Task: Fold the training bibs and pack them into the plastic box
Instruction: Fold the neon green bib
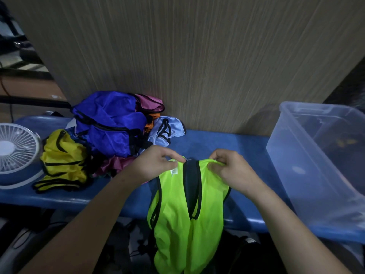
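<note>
A neon green bib (173, 218) with black trim hangs over the front edge of the blue table (227, 147). My left hand (156, 165) pinches its left shoulder strap and my right hand (231, 167) pinches the right strap, both at the top, just above the table. A heap of unfolded bibs lies at the back left: blue (106, 123), yellow (63, 161), maroon (116, 163), pink (150, 103) and pale blue (166, 131). The clear plastic box (308, 161) stands at the right end of the table; what it holds is too dim to tell.
A small white fan (15, 153) sits at the left end of the table. A wood-grain partition (197, 56) rises right behind the table. Dark clutter and cables lie on the floor below the table's front edge.
</note>
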